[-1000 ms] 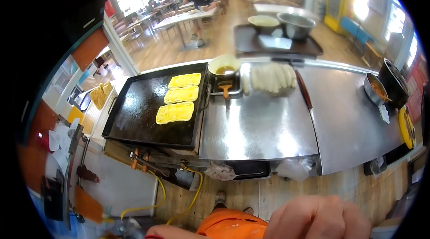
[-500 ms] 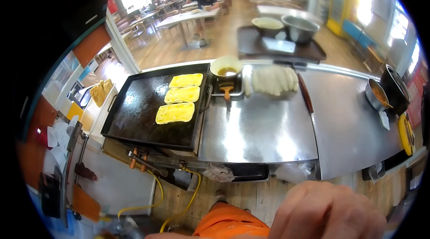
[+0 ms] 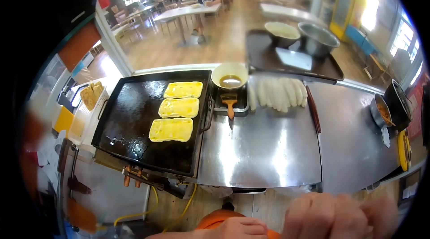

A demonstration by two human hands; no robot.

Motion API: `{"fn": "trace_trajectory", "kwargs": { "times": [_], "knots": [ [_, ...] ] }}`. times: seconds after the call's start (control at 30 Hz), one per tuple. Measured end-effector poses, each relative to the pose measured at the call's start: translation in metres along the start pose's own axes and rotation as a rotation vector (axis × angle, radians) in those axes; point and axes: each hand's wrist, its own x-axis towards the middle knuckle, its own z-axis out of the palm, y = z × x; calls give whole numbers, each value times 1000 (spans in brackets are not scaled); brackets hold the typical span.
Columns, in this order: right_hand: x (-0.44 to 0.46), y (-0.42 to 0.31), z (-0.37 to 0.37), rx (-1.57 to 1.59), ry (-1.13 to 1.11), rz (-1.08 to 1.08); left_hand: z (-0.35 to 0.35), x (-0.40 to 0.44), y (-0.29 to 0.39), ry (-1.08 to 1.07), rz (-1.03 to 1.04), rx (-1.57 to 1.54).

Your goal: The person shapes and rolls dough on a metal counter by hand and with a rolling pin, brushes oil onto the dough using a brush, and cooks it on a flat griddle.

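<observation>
My right hand (image 3: 324, 217) is close to the camera at the bottom of the head view, blurred, its fingers curled in. Whatever it may hold is hidden. Lower and further left, my left hand (image 3: 243, 229) lies in front of the orange clothing (image 3: 219, 218), fingers stretched side by side, with nothing visible in it. Both hands are on the near side of the steel worktop (image 3: 260, 149), touching nothing on it. Three yellow-topped flat dough pieces (image 3: 171, 130) lie in a column on the black griddle (image 3: 125, 122), away from both hands.
A bowl of brown liquid (image 3: 230, 81) and a wooden-handled brush (image 3: 230, 104) stand beside the griddle. White dough strips (image 3: 282, 94) and a dark rolling pin (image 3: 313, 109) lie at the back. A tray (image 3: 264, 62) holds bowls. Beyond, a person sits at a table (image 3: 188, 12).
The view has shifted, bringing the griddle lower and nearer. My left hand has come into view at the bottom. My right hand remains curled at lower right, sitting slightly lower.
</observation>
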Motion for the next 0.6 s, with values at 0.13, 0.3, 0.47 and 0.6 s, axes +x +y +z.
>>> {"fn": "trace_trajectory", "kwargs": {
  "times": [0.13,0.3,0.47,0.6],
  "knots": [
    [14,10,-18,-54,85,47,-28,8,-36,53,-113,8],
    [-3,2,-57,-189,204,16,-36,9,-86,116,-325,-130],
    [-23,-15,-101,-312,250,115,-24,16,-134,91,-528,-133],
    [-46,6,-162,-631,294,525,-2,29,-175,68,-860,-207]
  ]
}}
